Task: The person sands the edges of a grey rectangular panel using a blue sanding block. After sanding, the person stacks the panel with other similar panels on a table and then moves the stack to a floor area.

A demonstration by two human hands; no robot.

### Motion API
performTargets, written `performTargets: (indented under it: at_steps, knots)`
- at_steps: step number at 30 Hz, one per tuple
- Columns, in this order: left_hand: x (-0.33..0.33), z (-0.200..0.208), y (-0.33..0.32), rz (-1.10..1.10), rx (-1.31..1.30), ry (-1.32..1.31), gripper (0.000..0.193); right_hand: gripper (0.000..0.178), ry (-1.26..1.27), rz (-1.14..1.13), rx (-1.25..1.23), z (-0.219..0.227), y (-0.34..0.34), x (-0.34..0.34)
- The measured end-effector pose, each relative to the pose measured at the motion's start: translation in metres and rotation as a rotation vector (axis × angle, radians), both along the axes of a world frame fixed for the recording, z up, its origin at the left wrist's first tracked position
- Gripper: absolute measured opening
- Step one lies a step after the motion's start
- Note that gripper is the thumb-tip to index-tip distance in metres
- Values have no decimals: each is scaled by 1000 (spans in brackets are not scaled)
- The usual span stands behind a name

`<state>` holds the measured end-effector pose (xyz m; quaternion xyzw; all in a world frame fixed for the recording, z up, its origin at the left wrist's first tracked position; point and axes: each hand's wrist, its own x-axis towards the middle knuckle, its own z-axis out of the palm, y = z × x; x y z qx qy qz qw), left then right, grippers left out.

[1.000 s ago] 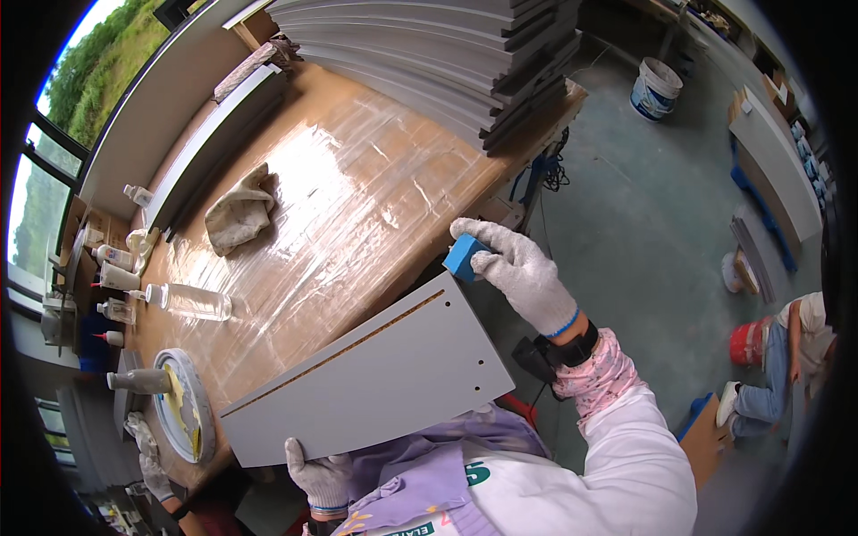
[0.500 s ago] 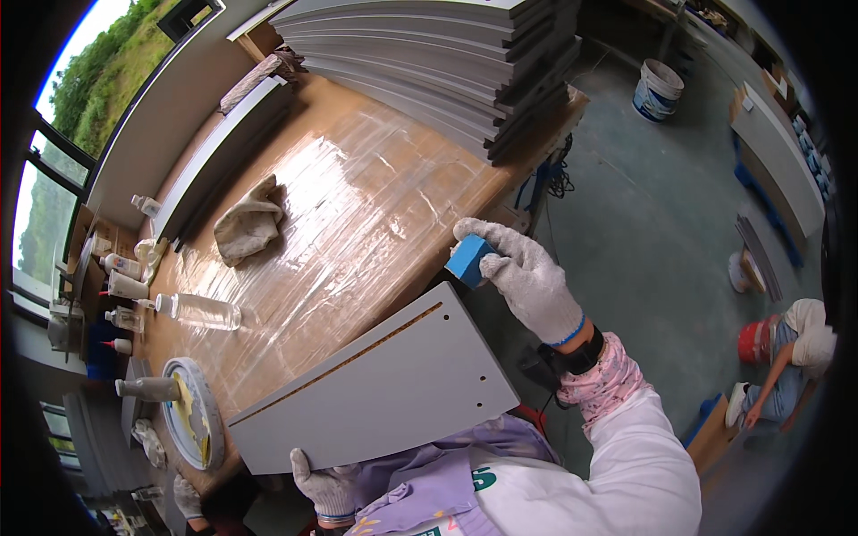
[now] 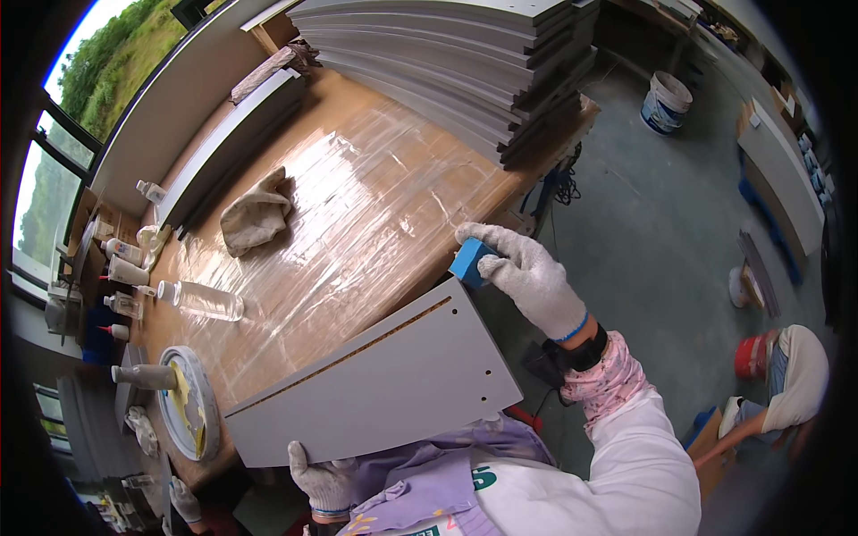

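Observation:
A long grey panel (image 3: pixel 375 380) leans tilted in front of me against the near edge of the table. It has a narrow brown groove along its far edge and a few small holes near its right end. My left hand (image 3: pixel 320 481), in a whitish knitted glove, grips the panel's near edge with the thumb on its face. My right hand (image 3: pixel 536 284), gloved too, pinches a small blue block (image 3: pixel 468 263) between thumb and fingers. The block is right by the panel's far right corner; whether they touch I cannot tell.
The table (image 3: pixel 357 179) is wrapped in clear film. On it are stacked grey panels (image 3: pixel 429 80), a crumpled cloth (image 3: pixel 256 214), a clear bottle (image 3: pixel 201 300) and a round lid (image 3: pixel 189 406) with yellow residue. Another person's gloved hand (image 3: pixel 185 500) shows lower left; a person (image 3: pixel 795 375) bends at right.
The view has shifted slightly. The blue block in my right hand is closer to the panel's corner. My left hand keeps its grip, and the person at right is bent lower.

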<state>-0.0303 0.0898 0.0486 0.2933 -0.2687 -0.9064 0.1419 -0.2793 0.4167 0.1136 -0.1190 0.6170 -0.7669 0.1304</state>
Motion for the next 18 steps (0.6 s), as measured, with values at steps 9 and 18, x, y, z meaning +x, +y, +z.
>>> performTargets:
  at_steps: [9,18]
  knots:
    - [-45,-12,-1,19,29,-2,21,42,-46,-298,73,-56,13,-12]
    - [-55,-26,2,29,81,-10,13,42,355,-235,318,-83,-33,-58]
